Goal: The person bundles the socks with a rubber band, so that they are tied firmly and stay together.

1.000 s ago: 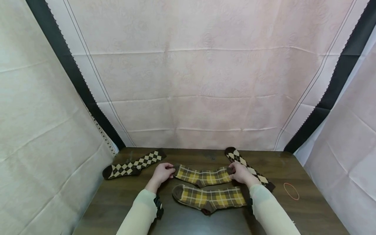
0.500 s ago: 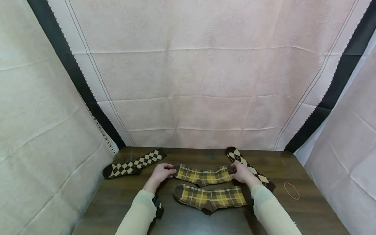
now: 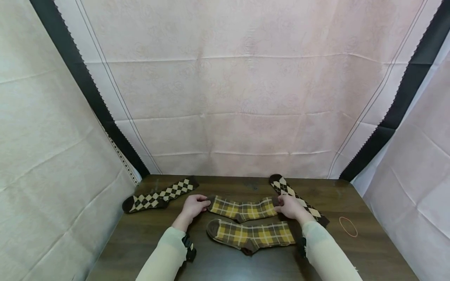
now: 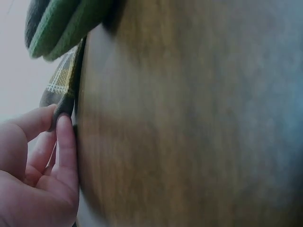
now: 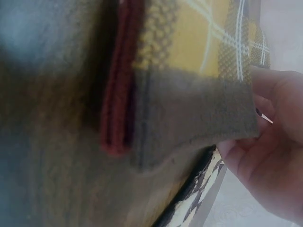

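Note:
Two yellow-and-brown plaid socks lie in the middle, one behind the other. My left hand (image 3: 192,207) pinches the dark toe end of the farther plaid sock (image 3: 242,210); the left wrist view shows thumb and finger on that toe (image 4: 61,109). My right hand (image 3: 290,207) grips the same sock's other end, partly hidden by the fingers. The nearer plaid sock (image 3: 258,235) lies just in front, between the forearms. Its brown cuff (image 5: 194,104) with dark red inside fills much of the right wrist view and covers part of the right hand (image 5: 279,127).
A diamond-patterned sock (image 3: 159,196) lies at the back left of the wooden table (image 3: 365,257). Another diamond-patterned sock (image 3: 293,195) slants behind my right hand. A thin orange-pink loop (image 3: 348,226) lies at the right. Pale cloth walls (image 3: 246,97) rise behind and at both sides.

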`<state>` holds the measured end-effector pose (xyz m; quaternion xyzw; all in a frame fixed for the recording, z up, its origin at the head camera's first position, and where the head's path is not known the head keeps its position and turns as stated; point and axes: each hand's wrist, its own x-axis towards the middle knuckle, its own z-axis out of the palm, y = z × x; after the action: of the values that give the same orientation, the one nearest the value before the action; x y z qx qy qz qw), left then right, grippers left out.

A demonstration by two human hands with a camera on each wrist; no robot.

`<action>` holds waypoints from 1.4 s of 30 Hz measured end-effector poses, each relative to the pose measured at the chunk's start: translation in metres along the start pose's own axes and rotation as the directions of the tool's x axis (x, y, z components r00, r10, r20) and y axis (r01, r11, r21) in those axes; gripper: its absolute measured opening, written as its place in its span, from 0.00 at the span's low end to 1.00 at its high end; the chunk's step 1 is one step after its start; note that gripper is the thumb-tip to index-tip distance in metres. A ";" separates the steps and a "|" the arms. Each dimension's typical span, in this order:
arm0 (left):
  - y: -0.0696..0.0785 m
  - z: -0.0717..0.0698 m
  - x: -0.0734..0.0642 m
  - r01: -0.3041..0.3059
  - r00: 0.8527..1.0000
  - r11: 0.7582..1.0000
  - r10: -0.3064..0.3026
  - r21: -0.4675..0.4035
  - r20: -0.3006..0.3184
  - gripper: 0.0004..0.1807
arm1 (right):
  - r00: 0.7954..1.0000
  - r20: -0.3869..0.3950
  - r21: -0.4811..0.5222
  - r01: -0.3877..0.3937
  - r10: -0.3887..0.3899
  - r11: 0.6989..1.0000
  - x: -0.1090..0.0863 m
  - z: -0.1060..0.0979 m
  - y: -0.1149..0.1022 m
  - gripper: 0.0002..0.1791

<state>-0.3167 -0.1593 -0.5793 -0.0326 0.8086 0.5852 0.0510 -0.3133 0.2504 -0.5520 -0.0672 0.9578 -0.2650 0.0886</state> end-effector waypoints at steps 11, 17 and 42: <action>0.003 0.003 0.002 -0.014 1.000 1.000 0.014 -0.023 0.001 0.16 | 0.998 -0.037 0.066 0.056 -0.054 0.996 -0.009 -0.005 0.005 0.21; 0.003 0.004 0.002 0.005 1.000 0.999 -0.005 -0.039 0.000 0.17 | 0.997 -0.066 0.103 0.047 -0.040 0.994 -0.012 -0.009 0.005 0.19; 0.002 0.001 -0.001 0.017 0.998 0.996 -0.022 -0.088 -0.059 0.16 | 0.996 -0.090 0.315 0.013 0.016 0.949 -0.014 0.001 0.016 0.22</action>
<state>-0.3162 -0.1577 -0.5781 -0.0603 0.7831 0.6182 0.0309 -0.3008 0.2657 -0.5593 -0.0395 0.9062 -0.4174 0.0547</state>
